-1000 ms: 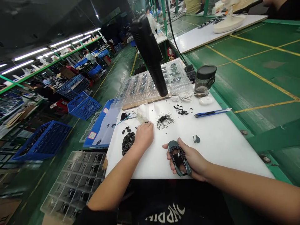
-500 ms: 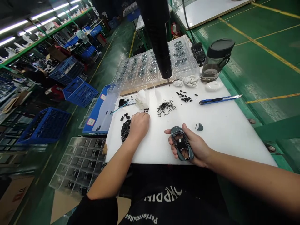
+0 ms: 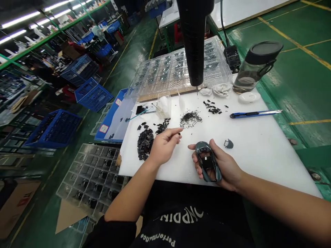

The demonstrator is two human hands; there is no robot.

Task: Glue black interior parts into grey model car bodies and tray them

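Observation:
My right hand [image 3: 227, 165] is wrapped around a dark grey model car body shell [image 3: 218, 168], its window openings facing up. Between the thumb and fingertips of my left hand [image 3: 165, 146] is a small black part [image 3: 179, 133], too small to make out fully. That hand hovers just below a heap of tiny black pieces [image 3: 190, 119]. To its left lie a pile of black plastic parts [image 3: 145, 143] and a smaller group of black parts [image 3: 162, 126]. A small grey car piece [image 3: 228, 143] rests right of the shell.
A black powered screwdriver [image 3: 195, 51] hangs over the white work surface [image 3: 258, 151]. At the right are a blue utility knife [image 3: 254, 114], a white case [image 3: 249, 97] and a bottle [image 3: 256, 67]. Behind stands a clear compartment tray [image 3: 176, 81]; a blue bin [image 3: 111, 119] is at the left.
My left hand has moved right from the small group of black parts, now with a small black part between its fingers. The right hand still holds the car shell; the view has shifted slightly.

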